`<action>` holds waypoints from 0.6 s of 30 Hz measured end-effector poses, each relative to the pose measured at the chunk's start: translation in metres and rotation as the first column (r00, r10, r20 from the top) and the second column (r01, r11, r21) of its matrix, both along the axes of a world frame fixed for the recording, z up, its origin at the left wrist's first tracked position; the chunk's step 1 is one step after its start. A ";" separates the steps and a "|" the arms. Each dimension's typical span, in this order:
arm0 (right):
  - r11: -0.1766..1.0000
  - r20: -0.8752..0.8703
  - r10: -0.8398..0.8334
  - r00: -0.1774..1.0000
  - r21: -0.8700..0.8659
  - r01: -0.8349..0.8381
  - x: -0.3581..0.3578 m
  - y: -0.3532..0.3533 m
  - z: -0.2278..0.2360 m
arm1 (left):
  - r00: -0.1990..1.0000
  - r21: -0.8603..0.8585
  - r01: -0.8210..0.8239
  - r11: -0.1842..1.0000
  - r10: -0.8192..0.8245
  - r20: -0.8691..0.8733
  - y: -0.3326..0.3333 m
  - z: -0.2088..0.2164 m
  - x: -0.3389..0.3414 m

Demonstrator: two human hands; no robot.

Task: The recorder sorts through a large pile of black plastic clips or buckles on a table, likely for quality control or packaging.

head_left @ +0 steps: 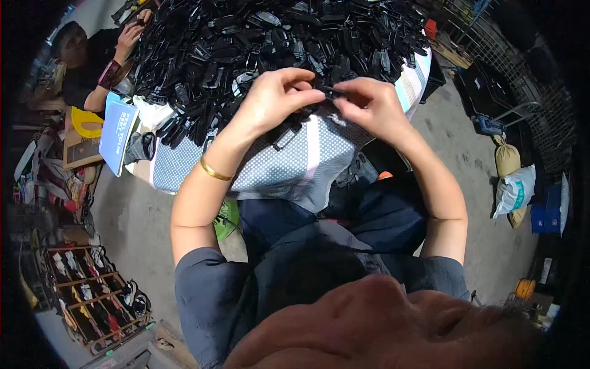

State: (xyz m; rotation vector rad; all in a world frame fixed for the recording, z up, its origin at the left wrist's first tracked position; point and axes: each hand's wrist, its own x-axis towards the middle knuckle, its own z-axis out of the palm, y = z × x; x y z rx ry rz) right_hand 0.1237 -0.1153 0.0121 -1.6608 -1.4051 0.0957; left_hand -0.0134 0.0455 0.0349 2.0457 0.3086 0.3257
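Observation:
A broad heap of small, long black parts (264, 40), some with shiny or clear-looking faces, covers the table in front of me. At its near edge, my left hand (276, 101) has its thumb and fingers drawn together close to a thin dark piece (332, 92). My right hand (372, 107) pinches that piece from the other side, fingers curled. Its exact kind is too small to tell, and the fingers partly hide it. Below my hands, a loose black part (286, 138) lies on the patterned cloth (246, 163).
A blue booklet (117, 135) and a dark grey rolled item (140, 147) sit at the table's left edge. Another person's hand (130, 35) is at the heap's far left. A compartmented rack (98, 295) stands lower left. White (515, 192) and tan sacks (507, 157) lie right.

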 end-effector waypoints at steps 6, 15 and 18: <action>0.990 -0.182 -0.002 0.983 0.142 0.028 -0.015 0.018 -0.003 | 0.948 -0.570 0.072 0.818 0.122 0.294 -0.004 -0.003 0.004; 0.990 0.739 0.050 0.672 0.051 -0.130 -0.015 0.029 -0.025 | 0.949 -0.442 -0.009 0.897 0.147 0.279 0.005 -0.001 0.002; 0.978 0.669 0.057 0.741 0.111 -0.176 -0.011 0.026 -0.022 | 0.946 -0.268 -0.022 0.963 0.107 0.306 0.008 -0.002 0.002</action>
